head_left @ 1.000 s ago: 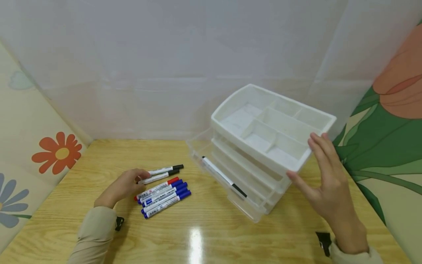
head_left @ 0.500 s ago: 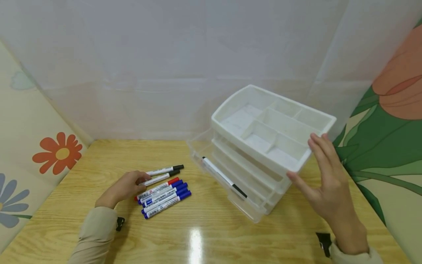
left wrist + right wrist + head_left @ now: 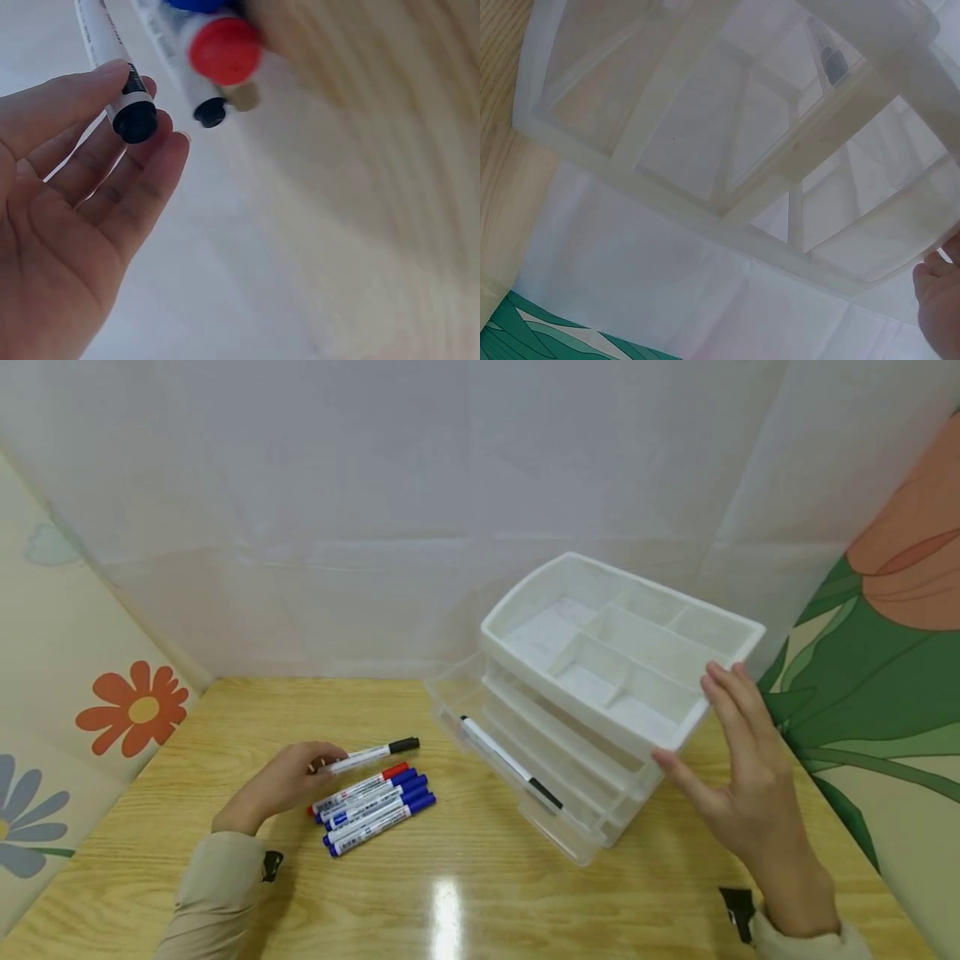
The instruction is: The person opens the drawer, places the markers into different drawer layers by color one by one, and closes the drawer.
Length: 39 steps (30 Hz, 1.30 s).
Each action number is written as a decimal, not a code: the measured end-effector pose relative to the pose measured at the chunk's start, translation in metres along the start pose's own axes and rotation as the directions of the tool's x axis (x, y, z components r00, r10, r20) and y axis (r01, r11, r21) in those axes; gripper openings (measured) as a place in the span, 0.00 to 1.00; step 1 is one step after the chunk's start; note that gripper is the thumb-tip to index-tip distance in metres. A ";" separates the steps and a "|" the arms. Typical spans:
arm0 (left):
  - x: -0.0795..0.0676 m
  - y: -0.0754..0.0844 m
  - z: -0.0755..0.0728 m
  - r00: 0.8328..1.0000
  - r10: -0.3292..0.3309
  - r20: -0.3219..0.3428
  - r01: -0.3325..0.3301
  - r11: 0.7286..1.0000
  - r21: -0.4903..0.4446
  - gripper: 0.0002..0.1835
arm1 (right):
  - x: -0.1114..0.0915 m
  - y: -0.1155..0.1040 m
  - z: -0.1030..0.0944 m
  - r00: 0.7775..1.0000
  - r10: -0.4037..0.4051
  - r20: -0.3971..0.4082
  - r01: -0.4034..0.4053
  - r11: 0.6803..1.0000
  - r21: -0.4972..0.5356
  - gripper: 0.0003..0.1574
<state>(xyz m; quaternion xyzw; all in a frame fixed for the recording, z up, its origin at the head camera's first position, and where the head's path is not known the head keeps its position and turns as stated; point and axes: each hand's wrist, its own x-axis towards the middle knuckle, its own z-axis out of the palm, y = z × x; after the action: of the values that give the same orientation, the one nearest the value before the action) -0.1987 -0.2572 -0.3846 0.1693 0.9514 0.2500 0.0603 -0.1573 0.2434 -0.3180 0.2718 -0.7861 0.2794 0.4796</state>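
Note:
My left hand (image 3: 281,781) pinches a white marker with a black cap (image 3: 378,755) between thumb and fingers. In the left wrist view, the held marker's black end (image 3: 135,124) points toward the camera, with a second black-ended marker (image 3: 209,112) behind it. On the right stands a white plastic drawer organizer (image 3: 622,652) with a divided top tray. My right hand (image 3: 750,785) rests its thumb and straight fingertips against the tray's right end. A clear drawer (image 3: 558,839) is pulled out, and another black-capped marker (image 3: 510,762) lies in it.
Beside the left hand, several blue-capped markers (image 3: 382,825) and one red-capped marker (image 3: 360,787) lie in a slanted row on the wooden table (image 3: 360,910). A white sheet (image 3: 337,527) hangs behind. Flower-patterned panels (image 3: 127,706) stand at both sides.
The two black-capped markers lay separately before; now one is pinched in my left hand and overlaps the other's place in the head view. The right hand and organizer have stayed still.

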 end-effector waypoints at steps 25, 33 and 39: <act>-0.019 0.051 -0.025 0.975 0.120 -0.185 -0.121 0.993 0.005 0.15 | 0.000 0.001 0.002 1.000 0.003 -0.003 -0.003 1.000 0.006 0.52; -0.026 0.066 -0.028 0.949 0.196 -0.246 -0.190 0.981 0.048 0.16 | -0.002 0.001 0.001 1.000 0.008 0.001 -0.008 1.000 -0.003 0.52; -0.030 0.076 -0.030 0.911 0.283 -0.300 -0.267 0.959 0.093 0.18 | -0.001 0.001 0.002 1.000 -0.002 -0.005 0.002 1.000 0.000 0.52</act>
<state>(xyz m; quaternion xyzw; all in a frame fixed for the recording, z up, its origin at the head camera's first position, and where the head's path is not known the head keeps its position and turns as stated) -0.1545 -0.2193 -0.3202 0.2614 0.9216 0.2556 -0.1302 -0.1588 0.2435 -0.3202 0.2720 -0.7845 0.2796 0.4820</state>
